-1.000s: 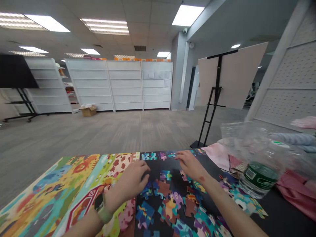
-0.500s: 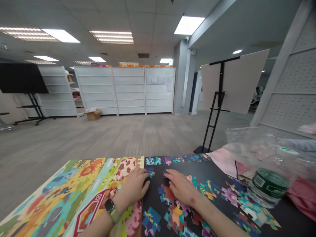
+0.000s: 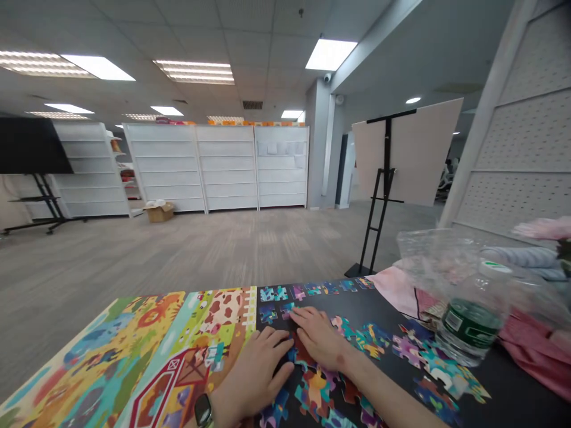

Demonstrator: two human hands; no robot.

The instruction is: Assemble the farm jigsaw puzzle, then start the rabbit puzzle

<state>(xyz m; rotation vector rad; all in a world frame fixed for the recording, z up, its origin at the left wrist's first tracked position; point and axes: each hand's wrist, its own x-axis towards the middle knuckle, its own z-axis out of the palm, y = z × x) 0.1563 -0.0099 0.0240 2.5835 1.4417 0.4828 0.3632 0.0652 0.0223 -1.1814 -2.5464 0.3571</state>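
Head view. The right hand (image 3: 319, 336) extends forward over the black worktop (image 3: 513, 398), palm down. Its fingers lie nearly straight and close together, with the foremost fingertips at the right edge of a blue puzzle piece (image 3: 285, 310). The thumb is not clearly visible; whether this hand grips the piece cannot be told. A dark-blue puzzle piece (image 3: 268, 313) lies just to the left of the blue one, and a row of small pieces (image 3: 313, 289) runs along the far edge beyond both.

The left hand (image 3: 256, 374) is nearer the wearer, palm down, between the illustrated board (image 3: 151, 339) and the puzzle pieces. Its fingers are bent and point toward the right hand; the thumb stands apart from them, and nothing is visible in its hold. A watch (image 3: 203, 410) is on the left wrist.

Larger pieces, including the bear piece (image 3: 317, 386), lie on the worktop between the two forearms. A multicoloured cluster (image 3: 450, 371) lies to the right of the right forearm. A clear bottle (image 3: 470, 321) with a green label stands upright just beside this cluster. Pink cloth (image 3: 395, 288) and a transparent plastic bag (image 3: 432, 249) lie near the bottle.
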